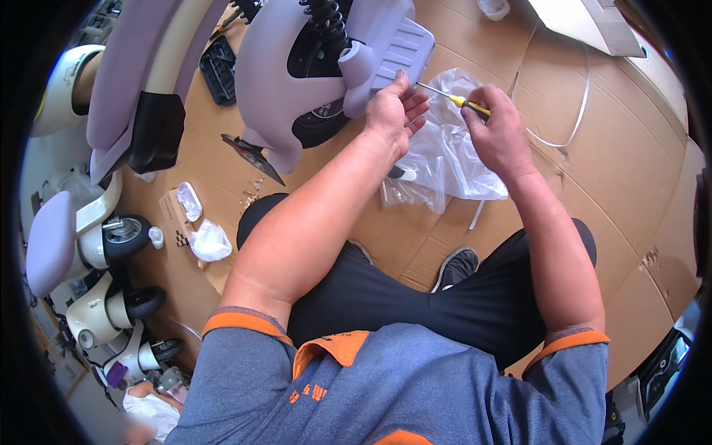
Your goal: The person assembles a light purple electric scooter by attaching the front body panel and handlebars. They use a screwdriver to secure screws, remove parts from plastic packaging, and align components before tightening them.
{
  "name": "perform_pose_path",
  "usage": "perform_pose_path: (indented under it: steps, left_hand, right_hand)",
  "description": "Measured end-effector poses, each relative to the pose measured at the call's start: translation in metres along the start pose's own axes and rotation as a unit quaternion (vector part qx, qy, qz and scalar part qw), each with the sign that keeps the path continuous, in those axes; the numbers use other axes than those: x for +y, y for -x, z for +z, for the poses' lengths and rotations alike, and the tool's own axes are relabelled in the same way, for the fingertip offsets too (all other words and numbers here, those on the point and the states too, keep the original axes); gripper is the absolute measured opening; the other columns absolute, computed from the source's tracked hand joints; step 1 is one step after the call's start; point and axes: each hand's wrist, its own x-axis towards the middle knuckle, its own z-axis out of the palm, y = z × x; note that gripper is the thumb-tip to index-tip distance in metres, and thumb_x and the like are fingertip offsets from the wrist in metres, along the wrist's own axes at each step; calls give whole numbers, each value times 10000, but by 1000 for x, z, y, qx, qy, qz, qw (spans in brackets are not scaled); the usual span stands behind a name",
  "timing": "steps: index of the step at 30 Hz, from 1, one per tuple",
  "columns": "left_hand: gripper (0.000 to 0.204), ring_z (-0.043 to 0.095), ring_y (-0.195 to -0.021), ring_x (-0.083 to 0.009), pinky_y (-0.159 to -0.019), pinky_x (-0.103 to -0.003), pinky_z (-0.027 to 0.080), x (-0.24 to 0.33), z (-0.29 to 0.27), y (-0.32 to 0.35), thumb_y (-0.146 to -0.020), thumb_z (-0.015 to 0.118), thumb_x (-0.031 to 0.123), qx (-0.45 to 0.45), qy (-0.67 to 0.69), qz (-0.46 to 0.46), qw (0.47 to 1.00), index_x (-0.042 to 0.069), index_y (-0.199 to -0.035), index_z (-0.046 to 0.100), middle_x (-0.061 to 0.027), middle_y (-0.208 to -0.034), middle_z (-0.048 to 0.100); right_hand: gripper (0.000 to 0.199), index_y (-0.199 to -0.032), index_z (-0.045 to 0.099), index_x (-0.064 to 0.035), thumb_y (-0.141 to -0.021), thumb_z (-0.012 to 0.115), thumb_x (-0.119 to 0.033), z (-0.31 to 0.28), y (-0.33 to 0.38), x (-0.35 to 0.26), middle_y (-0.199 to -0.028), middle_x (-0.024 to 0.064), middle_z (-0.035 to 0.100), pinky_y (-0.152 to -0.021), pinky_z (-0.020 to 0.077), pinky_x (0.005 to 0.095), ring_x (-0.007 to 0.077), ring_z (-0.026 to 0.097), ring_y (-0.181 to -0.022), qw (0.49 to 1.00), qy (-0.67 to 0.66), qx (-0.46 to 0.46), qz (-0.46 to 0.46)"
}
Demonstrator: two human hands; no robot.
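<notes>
A lilac scooter (271, 96) lies tipped over ahead of me, with its ribbed footboard (404, 52) toward the right. My left hand (393, 115) is palm up at the footboard's near edge. Its fingers are apart and loosely bent, and the thumb reaches up against the plastic. Nothing shows in its palm. My right hand (495, 130) is closed round the yellow and black handle of a screwdriver (458, 100). The shaft points left, its tip close to the footboard's lower right edge. Whether the tip touches a screw is too small to tell.
Crumpled clear plastic bags (452, 159) lie on the cardboard (593, 222) below my hands. A black tool case (218, 70) sits beyond the scooter. Small wrapped parts (210, 241) rest at my left. Several white scooters (93, 319) stand further left, near another person (152, 404). A white strap (571, 133) curls at right.
</notes>
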Motion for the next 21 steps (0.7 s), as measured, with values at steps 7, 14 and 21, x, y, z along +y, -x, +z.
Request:
perform_pose_path:
  steps: [7,14,21]
  left_hand:
    - [471,695,-964,-194,-865,-395,528,1,-5,-5,-1063,574,566,-41,-7,-12,999,105,-1048,674,-40,-999,745]
    - [464,690,-958,-196,-864,-400,531,5,-6,-5,-1073,562,559,-42,-6,-25,999,109,-1058,676,-31,-980,737]
    - [479,684,-956,-196,-866,-395,529,9,-8,-6,-1069,561,574,-55,-27,-30,998,110,-1049,680,-29,-994,729]
  right_hand:
    - [456,-1036,700,-13,-1123,514,-420,-4,-11,12,-738,-27,547,-596,424,294,88,496,-637,822,-340,-272,368]
    - [167,-964,690,-91,-969,699,-257,9,-1,6,-860,109,682,-696,487,417,289,651,-843,986,100,50,-121]
    - [209,-1007,697,-53,-986,690,-261,1,-20,9,-864,81,684,-726,495,398,229,641,-810,932,-171,-221,231]
